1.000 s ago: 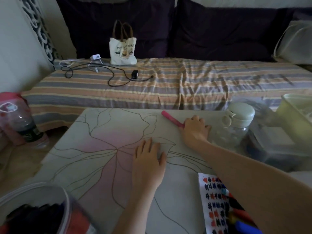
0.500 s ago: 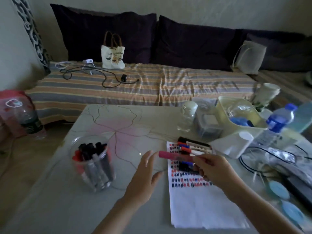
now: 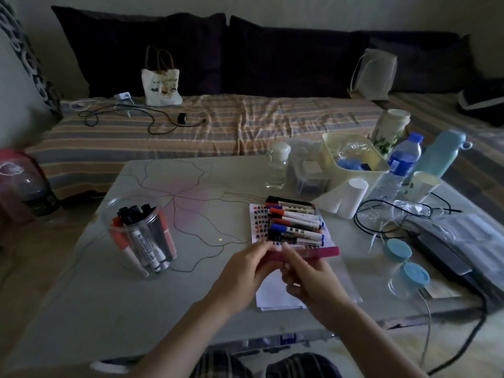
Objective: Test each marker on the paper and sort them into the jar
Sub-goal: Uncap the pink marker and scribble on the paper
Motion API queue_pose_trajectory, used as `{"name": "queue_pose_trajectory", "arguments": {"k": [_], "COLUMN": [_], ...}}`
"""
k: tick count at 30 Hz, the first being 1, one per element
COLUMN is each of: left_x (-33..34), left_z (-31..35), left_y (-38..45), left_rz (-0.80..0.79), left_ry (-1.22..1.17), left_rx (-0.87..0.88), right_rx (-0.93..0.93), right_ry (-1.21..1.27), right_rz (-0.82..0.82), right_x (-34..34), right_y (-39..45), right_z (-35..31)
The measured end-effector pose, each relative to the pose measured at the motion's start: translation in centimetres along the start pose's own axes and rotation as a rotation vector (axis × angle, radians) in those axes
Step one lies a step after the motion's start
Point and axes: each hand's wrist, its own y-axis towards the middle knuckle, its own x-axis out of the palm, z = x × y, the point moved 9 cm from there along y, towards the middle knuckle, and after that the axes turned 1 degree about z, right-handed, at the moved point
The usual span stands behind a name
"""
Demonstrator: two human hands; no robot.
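Hands meet above the paper (image 3: 275,297): the left hand (image 3: 245,271) and right hand (image 3: 308,279) both pinch a pink marker (image 3: 319,252), held level (its right end pokes free). More markers (image 3: 296,222) lie piled on the sheet's far end; the jar (image 3: 140,236) stands left on the desk (image 3: 136,304).

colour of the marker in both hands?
Pink marker, gripped by left hand and right hand; head view.
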Motion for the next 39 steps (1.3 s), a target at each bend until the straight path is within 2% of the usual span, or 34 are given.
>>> {"name": "queue_pose_trajectory", "arguments": {"k": [3, 7, 13, 16, 18, 20, 22, 27, 32, 36, 39], "left_x": [1.2, 3.2, 5.5, 6.3, 6.6, 6.4, 6.3, 6.4, 6.9, 6.5, 6.4], "left_z": [-0.4, -1.2, -2.2, -2.2, -2.1, -2.0, -1.6, -2.7, -3.4, -3.6, -3.5], "left_y": [-0.3, -0.5, 0.0, 0.1, 0.7, 1.1, 1.1, 0.7, 0.2, 0.5, 0.7], "left_rz": [-0.087, -0.264, -0.455, -0.541, -0.478, -0.34, -0.283, -0.427, -0.549, -0.581, -0.53], "left_ry": [0.007, 0.035, -0.176, -0.304, -0.298, -0.247, -0.216, -0.171, -0.131, -0.218, -0.285], "left_rx": [-0.022, -0.069, -0.235, -0.326, -0.31, -0.246, -0.174, -0.168, -0.192, -0.249, -0.27], "right_rx": [-0.086, -0.216, -0.377, -0.369, -0.336, -0.296, -0.254, -0.291, -0.288, -0.315, -0.293], "right_ry": [0.035, -0.113, -0.186, -0.173, -0.119, -0.058, -0.026, -0.038, -0.071, -0.083, -0.03], "right_rz": [-0.005, -0.032, 0.004, -0.014, 0.033, 0.096, 0.103, 0.01, 0.006, -0.018, 0.011], "right_x": [-0.4, -2.3, -4.0, -4.3, -4.6, -5.0, -4.8, -4.2, -4.3, -3.9, -3.8], "right_y": [-0.3, -0.8, -0.9, -0.6, 0.0, 0.7, 1.2, 0.8, 0.7, 0.8, 1.2], "right_z": [1.0, 0.6, -0.4, -0.1, 0.1, 0.5, 0.9, 0.6, 1.3, 1.0, 1.2]}}
